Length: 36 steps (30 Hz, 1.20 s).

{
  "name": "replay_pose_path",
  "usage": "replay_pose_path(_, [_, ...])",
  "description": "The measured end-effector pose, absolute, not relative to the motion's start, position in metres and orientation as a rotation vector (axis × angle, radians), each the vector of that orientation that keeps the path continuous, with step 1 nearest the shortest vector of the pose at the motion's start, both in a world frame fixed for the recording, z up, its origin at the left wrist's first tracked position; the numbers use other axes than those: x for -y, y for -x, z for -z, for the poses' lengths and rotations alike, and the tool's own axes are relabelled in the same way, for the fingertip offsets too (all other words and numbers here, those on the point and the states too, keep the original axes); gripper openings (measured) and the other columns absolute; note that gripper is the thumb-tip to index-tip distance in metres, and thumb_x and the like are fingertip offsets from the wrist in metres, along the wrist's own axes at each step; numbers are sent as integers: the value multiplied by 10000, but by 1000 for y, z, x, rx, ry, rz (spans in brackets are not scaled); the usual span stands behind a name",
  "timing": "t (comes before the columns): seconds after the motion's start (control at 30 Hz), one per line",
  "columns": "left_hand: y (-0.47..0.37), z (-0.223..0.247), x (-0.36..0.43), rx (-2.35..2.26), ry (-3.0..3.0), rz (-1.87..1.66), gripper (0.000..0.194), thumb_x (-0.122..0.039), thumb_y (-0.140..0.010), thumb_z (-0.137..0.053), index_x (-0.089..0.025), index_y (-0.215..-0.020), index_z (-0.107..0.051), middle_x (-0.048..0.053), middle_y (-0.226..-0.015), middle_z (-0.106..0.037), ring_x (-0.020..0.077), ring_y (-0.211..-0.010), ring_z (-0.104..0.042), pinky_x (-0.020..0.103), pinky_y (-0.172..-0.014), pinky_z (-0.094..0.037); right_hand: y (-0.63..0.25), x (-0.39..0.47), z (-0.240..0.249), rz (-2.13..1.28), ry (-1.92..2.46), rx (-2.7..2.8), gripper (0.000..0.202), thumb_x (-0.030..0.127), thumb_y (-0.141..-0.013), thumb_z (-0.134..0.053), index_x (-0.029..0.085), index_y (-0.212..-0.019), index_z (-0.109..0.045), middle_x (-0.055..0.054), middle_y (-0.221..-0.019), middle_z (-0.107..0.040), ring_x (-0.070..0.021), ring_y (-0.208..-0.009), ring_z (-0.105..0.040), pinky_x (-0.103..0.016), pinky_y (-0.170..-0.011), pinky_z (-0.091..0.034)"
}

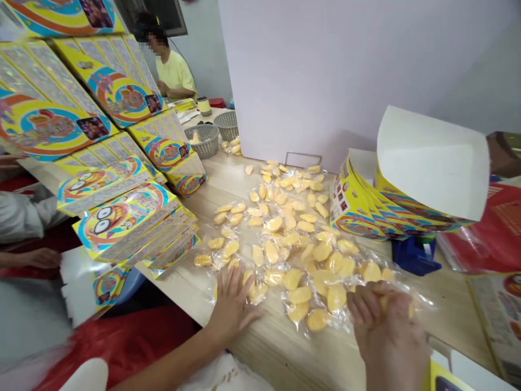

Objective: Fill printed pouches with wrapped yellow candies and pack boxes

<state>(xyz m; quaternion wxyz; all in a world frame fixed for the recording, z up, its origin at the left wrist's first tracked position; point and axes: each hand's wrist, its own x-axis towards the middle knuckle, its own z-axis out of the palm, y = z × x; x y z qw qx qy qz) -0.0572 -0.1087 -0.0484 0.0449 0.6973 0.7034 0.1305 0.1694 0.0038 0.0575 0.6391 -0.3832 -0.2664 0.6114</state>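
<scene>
The right hand (388, 328) is curled closed around a yellow packet (383, 303) at the near right of the table (280, 361); the fingers cover most of it, so I cannot tell which way its long axis points. The left hand (232, 298) is open, its fingers spread and pointing to the far side, over the near left edge of the loose packets (323, 282). These are clear wrappers with oval yellow pieces inside, and they spread from near the hands toward the far side. Their long axes are mixed: one beyond the left hand (271, 252) points roughly near to far, while another (300, 295), nearer, lies about left to right. On the right stand nested open cartons (431, 163), with a blue object (415, 255) just below them. On the left are stacked printed boxes (126, 217). Farther, there are grey baskets (205, 141) and a person in a yellow shirt (175, 73).
</scene>
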Motion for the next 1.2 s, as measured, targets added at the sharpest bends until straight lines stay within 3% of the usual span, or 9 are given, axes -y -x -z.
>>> replay_pose_path(0.23, [95, 62, 56, -2142, -2130, -242, 663, -589, -787, -495, -244, -1348, -411, 141, -1451, -324, 350, -1356, -202, 611, -1067, -36, -151, 14, -48, -1490, 973, 593, 382, 472, -781, -609, 169, -583, -489, 91, -458, -287, -36, -381, -239, -146, -358, -221])
replay_pose_path(0.47, [140, 51, -15, -1988, -2000, -438, 620, -376, -789, -604, -166, -1338, -407, 162, -1460, -296, 309, -1387, -107, 586, -1062, 71, -147, 14, -43, -1583, 936, 579, 396, 484, -777, -613, 170, -584, -468, 98, -471, -265, -40, -390, -209, -156, -360, -230])
replay_pose_path(0.57, [139, 40, -12, -1900, -1947, -559, 588, -266, -720, -678, -172, -1270, -493, 157, -1424, -369, 313, -1374, -172, 566, -1068, 91, -156, 18, -33, -1604, 964, 560, 344, 475, -697, -695, 178, -647, -527, 66, -530, -396, -64, -457, -369, -188, -443, -367])
replay_pose_path(0.63, [134, 29, -2, -1839, -1887, -673, 425, -239, -740, -649, -203, -1159, -587, 111, -1364, -469, 275, -1342, -280, 513, -1101, 47, -163, 21, -25, -1591, 1037, 576, 319, 456, -654, -728, 192, -763, -585, 24, -670, -535, -109, -594, -509, -249, -580, -456])
replay_pose_path(0.73, [126, 10, 15, -1799, -1705, -874, 268, -315, -826, -536, -195, -1045, -635, 93, -1223, -597, 230, -1196, -484, 440, -1085, -216, -168, 20, -13, -1558, 1254, 742, 468, 461, -670, -695, 211, -1049, -583, -43, -935, -616, -200, -825, -588, -361, -764, -469])
replay_pose_path(0.83, [116, -7, 24, -1799, -1493, -1040, 361, -384, -890, -386, -158, -1062, -608, 108, -1090, -659, 220, -1023, -594, 376, -906, -428, -156, 11, -5, -1172, 1524, 1235, 678, 473, -699, -651, 165, -1270, -456, -128, -1149, -559, -301, -1070, -511, -462, -899, -401])
replay_pose_path(0.9, [108, -18, 25, -1726, -1350, -1147, 379, -374, -892, -349, -147, -1075, -592, 101, -1017, -683, 215, -945, -620, 350, -826, -464, -140, 4, -1, -739, 1521, 1546, 615, 442, -773, -579, 125, -1280, -437, -172, -1213, -505, -315, -1164, -434, -483, -952, -356])
replay_pose_path(1.03, [84, -44, 21, -1188, -825, -1495, 268, -269, -749, -537, -137, -973, -601, 81, -884, -694, 214, -866, -625, 342, -809, -455, -97, 1, 14, -566, 1252, 1969, 254, 319, -875, -459, 192, -1050, -593, -99, -982, -626, -229, -958, -571, -380, -851, -458])
replay_pose_path(1.2, [55, -78, 24, -733, -499, -1449, 437, -556, -788, -507, -191, -1018, -573, -29, -598, -556, 112, -443, -491, 322, -584, -470, -59, 2, 41, -566, 1277, 2105, 389, 195, -783, -521, 146, -1165, -572, -178, -1038, -614, -318, -955, -574, -495, -788, -466])
